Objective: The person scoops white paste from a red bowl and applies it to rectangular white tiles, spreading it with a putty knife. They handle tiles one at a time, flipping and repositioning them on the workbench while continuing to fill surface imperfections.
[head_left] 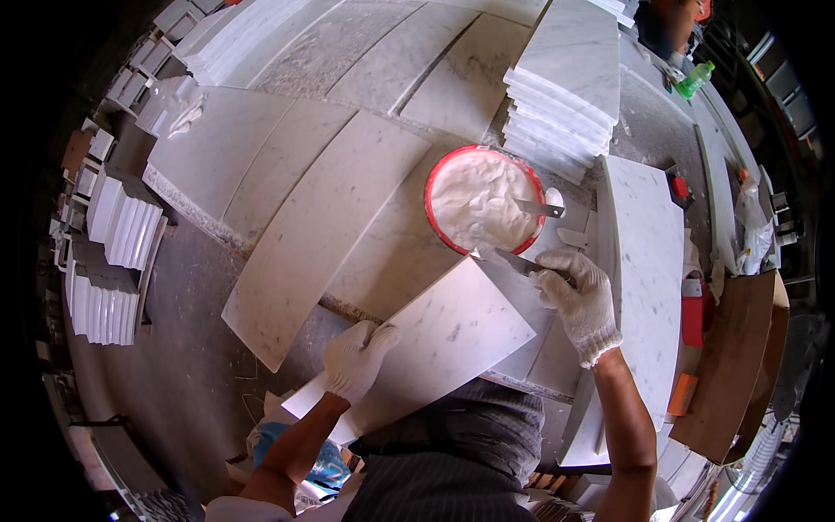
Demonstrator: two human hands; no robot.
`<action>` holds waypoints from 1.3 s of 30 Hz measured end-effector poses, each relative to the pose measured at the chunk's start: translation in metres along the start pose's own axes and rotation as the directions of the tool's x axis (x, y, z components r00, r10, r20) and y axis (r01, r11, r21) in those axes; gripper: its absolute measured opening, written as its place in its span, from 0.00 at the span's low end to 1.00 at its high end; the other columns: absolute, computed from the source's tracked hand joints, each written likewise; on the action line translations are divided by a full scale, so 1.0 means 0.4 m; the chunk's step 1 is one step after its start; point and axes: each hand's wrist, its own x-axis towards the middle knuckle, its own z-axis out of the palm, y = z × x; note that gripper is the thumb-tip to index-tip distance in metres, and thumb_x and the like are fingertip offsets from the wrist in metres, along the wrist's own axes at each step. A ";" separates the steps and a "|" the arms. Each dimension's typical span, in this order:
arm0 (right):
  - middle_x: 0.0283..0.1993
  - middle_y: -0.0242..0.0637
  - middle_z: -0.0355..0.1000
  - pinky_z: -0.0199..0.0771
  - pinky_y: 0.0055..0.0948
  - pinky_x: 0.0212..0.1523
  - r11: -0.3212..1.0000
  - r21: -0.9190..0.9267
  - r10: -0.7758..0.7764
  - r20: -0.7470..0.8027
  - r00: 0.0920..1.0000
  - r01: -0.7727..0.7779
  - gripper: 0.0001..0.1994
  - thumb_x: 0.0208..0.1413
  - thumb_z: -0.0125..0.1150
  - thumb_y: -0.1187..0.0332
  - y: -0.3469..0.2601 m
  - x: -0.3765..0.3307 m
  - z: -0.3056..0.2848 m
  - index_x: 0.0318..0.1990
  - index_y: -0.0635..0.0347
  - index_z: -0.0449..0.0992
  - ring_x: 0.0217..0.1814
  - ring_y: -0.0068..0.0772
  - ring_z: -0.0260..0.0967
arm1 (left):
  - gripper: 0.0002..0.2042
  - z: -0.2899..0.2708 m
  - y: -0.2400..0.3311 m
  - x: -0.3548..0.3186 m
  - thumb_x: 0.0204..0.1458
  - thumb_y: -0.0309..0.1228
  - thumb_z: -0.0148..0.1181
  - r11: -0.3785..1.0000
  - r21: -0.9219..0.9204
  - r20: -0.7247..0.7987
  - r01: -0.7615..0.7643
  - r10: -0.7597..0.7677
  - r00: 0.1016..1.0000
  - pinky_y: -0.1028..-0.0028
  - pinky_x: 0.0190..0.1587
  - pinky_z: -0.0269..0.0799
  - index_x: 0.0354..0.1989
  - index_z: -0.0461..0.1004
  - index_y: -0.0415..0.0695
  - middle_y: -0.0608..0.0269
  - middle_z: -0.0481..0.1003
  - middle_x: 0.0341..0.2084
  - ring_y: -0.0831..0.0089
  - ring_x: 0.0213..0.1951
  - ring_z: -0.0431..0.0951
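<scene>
My left hand (358, 357), in a white knit glove, grips the left edge of a white, grey-veined marble slab (444, 335) tilted in front of my body. In my gloved right hand (576, 296) is a putty knife (515, 260), its blade at the slab's far corner with a dab of white paste on it. Just beyond that corner stands a red-rimmed bucket (428, 204) full of thick white paste (478, 196). A second putty knife (541, 209) rests in the paste at the bucket's right side.
Marble slabs (339, 217) cover the worktable. A slab stack (557, 96) stands behind the bucket, and a long slab (644, 287) lies right of my right hand. Further right are a cardboard box (731, 374) and a green bottle (696, 80). Another person (671, 30) is at the far right.
</scene>
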 end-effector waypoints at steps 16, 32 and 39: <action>0.35 0.33 0.75 0.72 0.21 0.36 0.969 -0.205 -0.145 -0.024 0.989 0.137 0.07 0.57 0.63 0.77 -0.016 -0.031 0.010 0.43 0.67 0.78 0.33 0.18 0.68 | 0.18 -0.006 0.006 -0.007 0.54 0.42 0.62 1.000 0.005 0.026 0.004 -0.004 1.000 0.65 0.29 0.64 0.24 0.72 0.37 0.52 0.70 0.19 0.65 0.23 0.68; 0.41 0.41 0.78 0.75 0.26 0.43 0.916 -0.311 -0.279 -0.038 0.959 0.254 0.08 0.55 0.65 0.76 -0.021 -0.050 0.013 0.42 0.67 0.79 0.38 0.26 0.75 | 0.20 -0.007 0.005 -0.015 0.53 0.47 0.62 0.999 -0.033 0.003 -0.005 0.005 1.000 0.64 0.28 0.63 0.24 0.72 0.39 0.46 0.70 0.20 0.54 0.23 0.68; 0.41 0.43 0.78 0.75 0.28 0.44 0.897 -0.339 -0.330 -0.087 0.940 0.283 0.08 0.55 0.65 0.77 -0.021 -0.042 0.008 0.42 0.68 0.79 0.39 0.30 0.75 | 0.19 -0.011 0.002 -0.017 0.54 0.44 0.61 1.000 -0.004 0.009 -0.021 0.021 1.000 0.65 0.29 0.64 0.25 0.73 0.38 0.50 0.71 0.20 0.61 0.23 0.69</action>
